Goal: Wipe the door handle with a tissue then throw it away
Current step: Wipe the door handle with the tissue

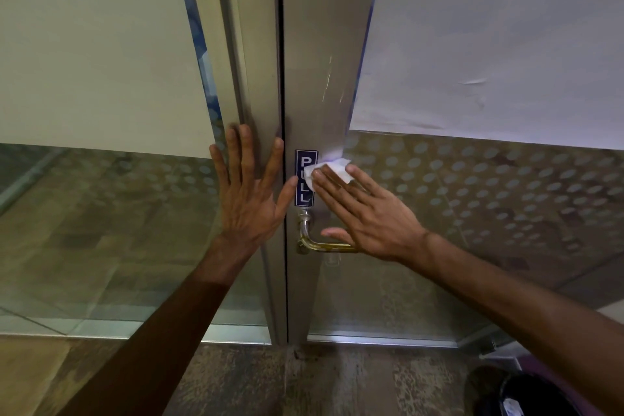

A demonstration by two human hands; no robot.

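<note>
My left hand [251, 191]: flat against the metal frame [260, 94] left of the door gap, fingers spread wide and pointing up, holding nothing
My right hand [363, 213]: laid flat on the door's metal edge, fingers straight and close together, pointing up and to the left, thumb sticking out low
Tissue [332, 169]: white, crumpled, pressed under my right fingertips against the door, its left edge lying over the sign
Sign [305, 186]: dark blue strip with white letters reading PULL from top to bottom, sitting between my two hands, partly covered by the tissue
Door handle [315, 241]: brass-coloured lever just below the sign, bare of tissue; its far end runs under my right palm, and my right thumb hovers just above the bar
Glass [489, 199]: panels on both sides, frosted dots low down, pale sheets covering the upper part
Bin [526, 395]: dark, round, on the floor at the lower right corner, something white inside
</note>
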